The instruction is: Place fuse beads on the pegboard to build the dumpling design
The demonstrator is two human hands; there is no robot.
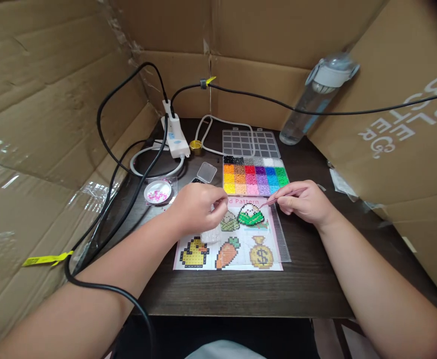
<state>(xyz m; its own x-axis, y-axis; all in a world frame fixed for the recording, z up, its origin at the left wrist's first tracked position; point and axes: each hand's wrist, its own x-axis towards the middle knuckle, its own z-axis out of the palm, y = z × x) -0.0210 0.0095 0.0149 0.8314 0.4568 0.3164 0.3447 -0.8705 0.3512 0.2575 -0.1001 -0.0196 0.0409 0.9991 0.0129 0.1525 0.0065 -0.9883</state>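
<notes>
My right hand (305,200) pinches a pair of tweezers (269,202), whose tip reaches the right edge of a green and white bead figure (251,217). That figure lies on a clear pegboard over the printed pattern sheet (229,268). Left of it is my left hand (205,205), its fingers curled together above the sheet; whatever they may hold is hidden. Below these fingers is a small clear container (211,235) of whitish beads. The sheet also shows a duck, a carrot and a money bag.
Behind the sheet stands an open bead box (255,177) of many colours. At left are a white dish (157,192) of pink and white beads, a power strip (177,139) and looping black cables. A water bottle (317,97) leans against the cardboard wall at right.
</notes>
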